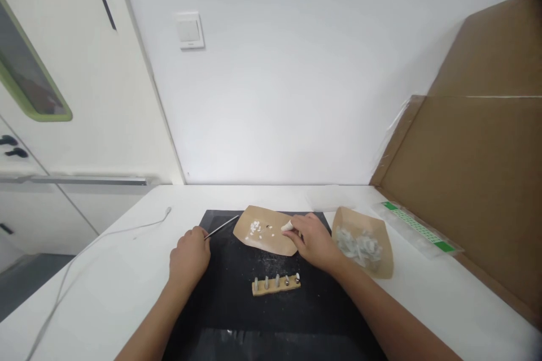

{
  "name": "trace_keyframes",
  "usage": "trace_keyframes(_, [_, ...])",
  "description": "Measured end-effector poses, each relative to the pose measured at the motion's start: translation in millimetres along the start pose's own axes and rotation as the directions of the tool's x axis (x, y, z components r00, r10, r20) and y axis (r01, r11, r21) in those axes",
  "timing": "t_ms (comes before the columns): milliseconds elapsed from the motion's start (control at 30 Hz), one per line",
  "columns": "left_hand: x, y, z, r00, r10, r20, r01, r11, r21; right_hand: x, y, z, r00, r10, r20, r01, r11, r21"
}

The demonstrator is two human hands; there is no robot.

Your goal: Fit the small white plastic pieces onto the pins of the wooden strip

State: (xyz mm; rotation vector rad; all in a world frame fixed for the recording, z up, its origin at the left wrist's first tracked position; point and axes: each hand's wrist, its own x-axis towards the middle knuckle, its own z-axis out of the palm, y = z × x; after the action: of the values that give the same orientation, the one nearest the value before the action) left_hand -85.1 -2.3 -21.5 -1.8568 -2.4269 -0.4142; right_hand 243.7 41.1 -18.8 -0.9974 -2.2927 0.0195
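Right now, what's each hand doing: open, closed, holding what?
Left hand: closed, holding a thin rod.
Right hand: closed, a small white object at its fingertips; exactly what, I can't tell.

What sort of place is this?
Probably an indoor craft workspace: a white table against a wall, a black mat and a brown paper tray of small white pieces.

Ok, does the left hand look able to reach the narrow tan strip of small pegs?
Probably yes: nothing visible stands between the left hand and the tan strip across the flat black mat, though the thin metallic-looking rod in that hand might hamper a pinch.
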Motion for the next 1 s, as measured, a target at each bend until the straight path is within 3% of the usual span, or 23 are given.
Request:
trace_keyframes(100, [12, 17, -20.0, 0.984, 0.021, -0.176, -0.02, 1.0, 0.008, 0, 0, 2, 1.0, 0.005, -0.016, -0.005, 1.0, 0.01])
trace_keyframes(200, [27, 47, -32.9, 0.953, 0.136, -0.271, -0.15, 0.988, -0.032, -1, 0, 3, 1.0, 0.009, -0.027, -0.008, 1.0, 0.015])
trace_keyframes(300, [33, 78, -30.1, 0.918, 0.267, -0.293, -0.307, 0.946, -0.1, -3, 0, 3, 0.999, 0.021, -0.035, -0.02, 1.0, 0.008])
trace_keyframes(400, [24, 94, -17.3, 0.89, 0.347, -0.297, -0.4, 0.906, -0.137, -4, 1, 1, 0.998, 0.038, -0.044, -0.038, 0.999, -0.006])
trace_keyframes(533, [6, 90, -3.3, 0.86, 0.413, -0.299, -0.466, 0.875, -0.131, -4, -3, -3, 0.997, 0.062, -0.046, -0.063, 0.998, -0.014])
trace_keyframes(700, [5, 78, 6.7, 0.68, 0.634, -0.368, -0.692, 0.721, -0.037, -5, -11, -4, 0.992, 0.051, -0.116, -0.053, 0.999, -0.008])
trace_keyframes(833, [9, 79, 9.6, 0.582, 0.649, -0.491, -0.749, 0.662, -0.013, -7, -14, -4, 0.975, 0.084, -0.206, -0.081, 0.996, 0.026])
trace_keyframes(900, [8, 81, 8.2, 0.555, 0.629, -0.544, -0.766, 0.642, -0.039, -8, -15, -4, 0.962, 0.126, -0.243, -0.109, 0.991, 0.084])
trace_keyframes(1000, [6, 83, 5.5, 0.579, 0.635, -0.512, -0.795, 0.58, -0.179, -9, -18, -4, 0.951, 0.173, -0.257, -0.141, 0.98, 0.138])
